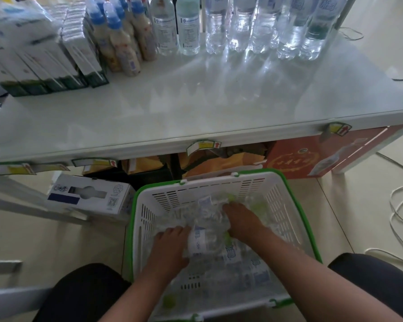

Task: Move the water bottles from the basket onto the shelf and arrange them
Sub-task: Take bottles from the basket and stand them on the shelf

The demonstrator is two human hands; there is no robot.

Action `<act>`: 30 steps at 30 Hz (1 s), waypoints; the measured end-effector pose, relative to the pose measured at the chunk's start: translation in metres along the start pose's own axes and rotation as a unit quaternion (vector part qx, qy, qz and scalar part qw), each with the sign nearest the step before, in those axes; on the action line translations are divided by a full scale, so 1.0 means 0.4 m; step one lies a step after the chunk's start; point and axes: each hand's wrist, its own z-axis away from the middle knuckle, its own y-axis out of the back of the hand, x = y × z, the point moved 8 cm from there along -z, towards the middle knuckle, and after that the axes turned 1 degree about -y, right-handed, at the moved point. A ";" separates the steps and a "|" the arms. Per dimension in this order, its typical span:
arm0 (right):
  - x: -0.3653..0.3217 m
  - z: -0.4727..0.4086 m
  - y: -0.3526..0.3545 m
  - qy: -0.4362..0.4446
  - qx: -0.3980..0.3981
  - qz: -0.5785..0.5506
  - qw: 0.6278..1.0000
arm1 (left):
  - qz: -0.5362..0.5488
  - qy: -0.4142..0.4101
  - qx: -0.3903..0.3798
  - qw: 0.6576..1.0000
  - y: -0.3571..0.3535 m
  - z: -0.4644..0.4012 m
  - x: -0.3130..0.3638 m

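While both hands reached down into the white basket (219,189), the left hand (172,245) curled its fingers round a clear water bottle (203,238), and the right hand (242,219) pressed on the same blurred pile; its finger grip could not be told. Beyond the basket, water bottles (265,31) stood on the shelf (196,101).

Pale tiled floor (56,240), loose white cable (398,205)

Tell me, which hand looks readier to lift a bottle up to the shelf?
Probably the right hand: it lies over the bottles nearer the shelf, on the side where the water bottles stand. The left hand touches a bottle further back.
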 end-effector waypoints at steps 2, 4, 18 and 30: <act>0.005 -0.003 -0.008 -0.004 0.003 0.001 1.000 | -0.012 -0.002 0.012 1.000 -0.020 -0.012 -0.003; 0.010 -0.008 -0.024 -0.011 0.006 -0.009 1.000 | -0.001 0.000 0.032 0.999 -0.025 -0.014 -0.008; 0.033 0.126 -0.031 -0.325 -0.007 -0.801 0.503 | 0.075 0.020 0.056 0.995 -0.022 -0.022 -0.022; 0.012 0.044 -0.041 -0.275 -0.093 -0.558 0.777 | 0.083 0.031 0.029 0.996 -0.014 -0.027 -0.022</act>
